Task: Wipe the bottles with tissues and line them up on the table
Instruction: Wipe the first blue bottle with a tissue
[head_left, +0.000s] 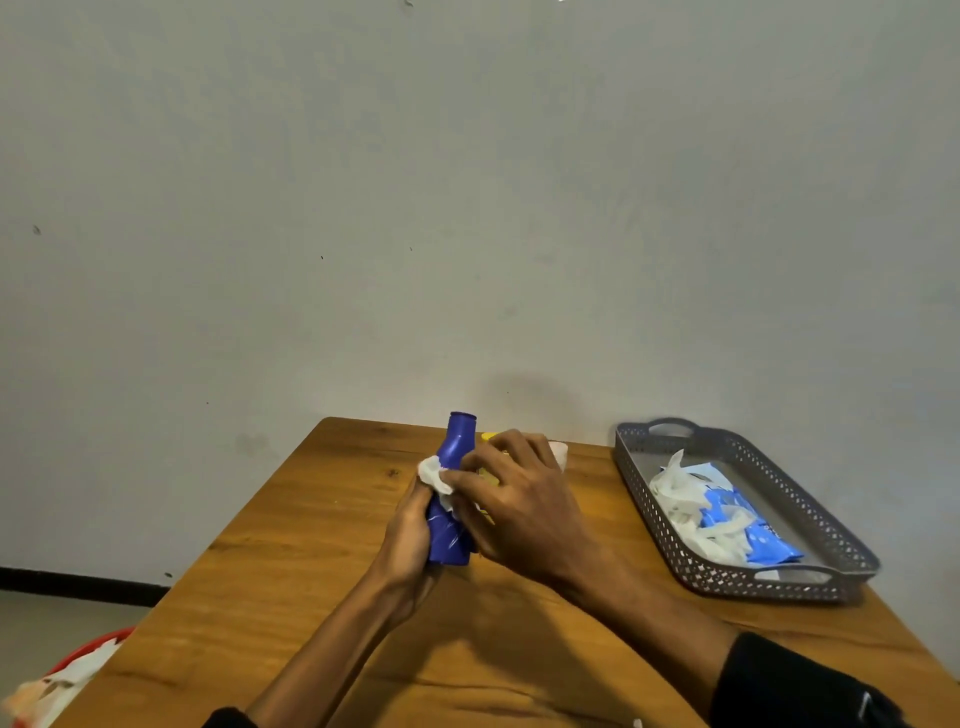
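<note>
My left hand (410, 525) holds a glossy blue plastic bottle (451, 535); crumpled white tissue (434, 474) presses it. Smooth grained wooden table (291, 582). At three o'clock, perforated grey plastic tray (789, 582).

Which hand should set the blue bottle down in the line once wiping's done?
Left, probably. The left hand already grips the blue plastic bottle around its lower body, while the right hand is busy pressing the white tissue against it.

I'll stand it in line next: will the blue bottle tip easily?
Probably somewhat: the blue bottle looks tall and narrow. It has no cap, so it may be empty and light. Its glossy plastic could slip under the tissue.
</note>
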